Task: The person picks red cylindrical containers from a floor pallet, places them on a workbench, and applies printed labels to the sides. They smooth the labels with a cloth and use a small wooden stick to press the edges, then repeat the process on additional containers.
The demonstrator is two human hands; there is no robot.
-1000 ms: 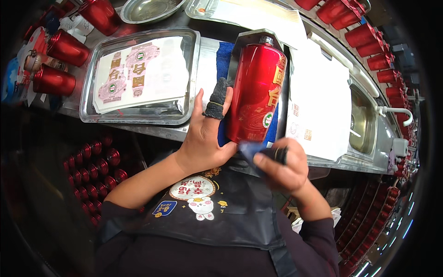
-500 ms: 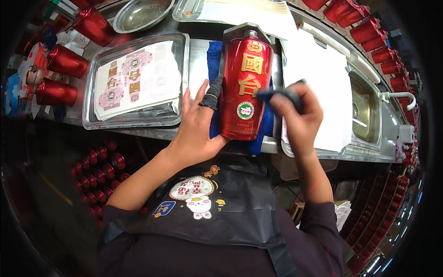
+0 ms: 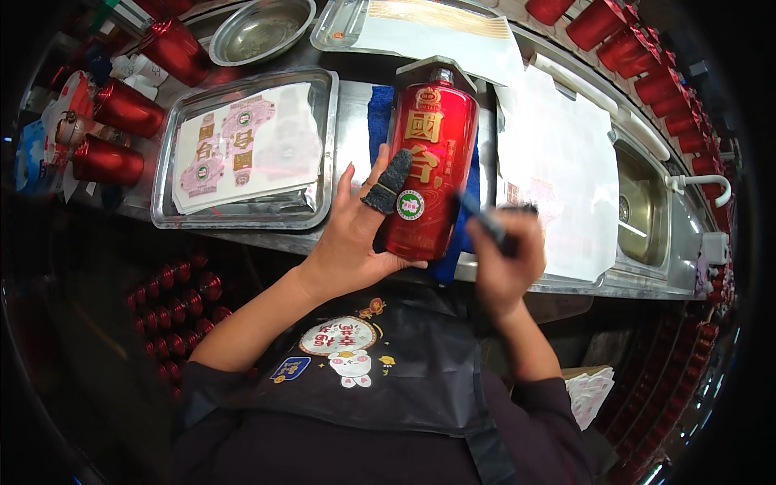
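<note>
A glossy red bottle (image 3: 440, 182) with gold raised characters and a round green-and-white seal lies on a blue cloth (image 3: 379, 121), its neck pointing away from me. A grey angular piece (image 3: 414, 71) frames the neck. My left hand (image 3: 343, 230) grips the bottle's lower left, with the thumb below the base. One of its fingers wears a dark cloth cover (image 3: 388, 186) tied with a band, pressed on the bottle's face. My right hand (image 3: 509, 255), smeared by motion, closes round a slim dark tool (image 3: 485, 220); its tip is near the bottle's lower right side.
A metal tray (image 3: 323, 194) of printed transfer sheets (image 3: 291, 149) stands on the left, with red cups (image 3: 109, 160) beyond. A metal bowl (image 3: 218, 44) is at the back. White sheets (image 3: 558, 145) lie to the right, before a sink (image 3: 651, 210) with a white tap (image 3: 719, 184).
The bottle has turned so its characters and seal sit further left. My right hand has come lower and nearer with the tool. The whole view has shifted slightly.
</note>
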